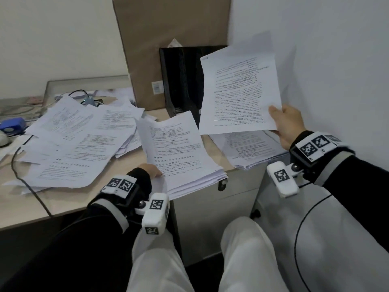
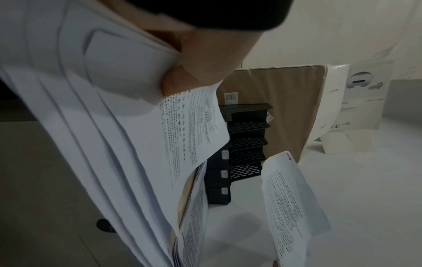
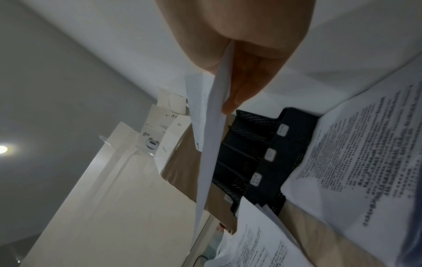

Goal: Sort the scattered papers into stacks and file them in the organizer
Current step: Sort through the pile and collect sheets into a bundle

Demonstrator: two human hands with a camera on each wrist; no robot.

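My right hand [image 1: 283,121] pinches a printed sheet [image 1: 239,87] by its lower right corner and holds it up in front of the black tiered organizer [image 1: 181,81]. In the right wrist view the thumb and fingers [image 3: 242,75] clamp that sheet [image 3: 210,144] edge-on. My left hand [image 1: 150,168] grips the near left edge of a thick paper stack [image 1: 181,152] that overhangs the desk corner; the left wrist view shows the stack [image 2: 95,137] fanned beside the hand [image 2: 194,68]. Another stack [image 1: 250,148] lies on the desk under the raised sheet. Scattered papers [image 1: 84,135] cover the desk's left.
A tall brown cardboard box [image 1: 168,39] stands behind the organizer against the white wall [image 1: 336,60]. A black cable [image 1: 19,157] crosses the desk [image 1: 23,205] at left, near a blue object [image 1: 12,125]. My legs in white trousers [image 1: 242,260] are below the desk edge.
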